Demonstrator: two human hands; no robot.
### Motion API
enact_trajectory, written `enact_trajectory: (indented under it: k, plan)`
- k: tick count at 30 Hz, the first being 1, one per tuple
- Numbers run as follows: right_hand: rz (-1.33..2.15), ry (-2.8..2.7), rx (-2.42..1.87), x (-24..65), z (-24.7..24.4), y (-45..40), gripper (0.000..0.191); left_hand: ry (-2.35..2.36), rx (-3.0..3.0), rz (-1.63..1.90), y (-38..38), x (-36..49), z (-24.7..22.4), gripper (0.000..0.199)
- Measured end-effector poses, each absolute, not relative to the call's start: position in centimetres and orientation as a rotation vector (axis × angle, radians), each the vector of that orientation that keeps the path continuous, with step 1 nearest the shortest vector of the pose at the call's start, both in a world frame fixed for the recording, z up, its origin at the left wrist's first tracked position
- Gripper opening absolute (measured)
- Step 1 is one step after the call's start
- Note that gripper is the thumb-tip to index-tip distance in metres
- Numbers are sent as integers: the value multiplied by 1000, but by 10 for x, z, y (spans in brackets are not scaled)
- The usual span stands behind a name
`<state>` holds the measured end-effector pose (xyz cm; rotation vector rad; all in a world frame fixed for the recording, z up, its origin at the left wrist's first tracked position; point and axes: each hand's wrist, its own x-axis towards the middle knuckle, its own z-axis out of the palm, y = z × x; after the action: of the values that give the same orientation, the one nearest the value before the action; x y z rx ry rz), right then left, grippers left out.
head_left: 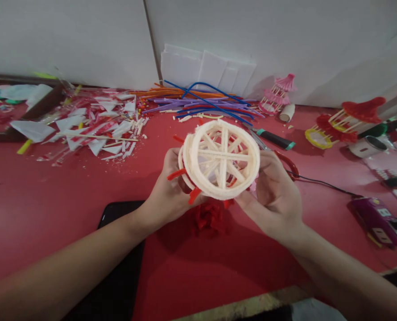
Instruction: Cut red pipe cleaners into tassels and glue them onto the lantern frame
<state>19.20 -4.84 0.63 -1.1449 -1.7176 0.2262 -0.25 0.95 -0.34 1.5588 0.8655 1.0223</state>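
Both hands hold up a round cream-coloured frame (224,156) with crossed spokes inside its ring and short red strips sticking out round its lower and left edge. My left hand (167,194) grips its left side, the fingertips partly hidden behind it. On the right side my right hand (275,196) is closed on it, with the thumb at the lower rim. Beneath the frame, a heap of red pieces (212,219) lies on the red table (178,276). A black phone-like slab (118,267) lies under my left forearm.
White and red scraps (101,120) cover the back left. Coloured stems (205,104) lie by the wall. A pink tiered model (278,94), a dark-handled tool (276,139), red tiered models (349,120) and a purple box (381,222) stand or lie rightward.
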Motion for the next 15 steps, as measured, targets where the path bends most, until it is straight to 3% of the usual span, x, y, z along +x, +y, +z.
enact_trajectory:
  k: [5,15]
  plan:
    - [309,-1649,-1131,189,5,-50,34,871,1546,1062,8,2,-3,69]
    - [449,-1617,-1090,191,8,-48,20,829,1572,1052,10,-1,3,62]
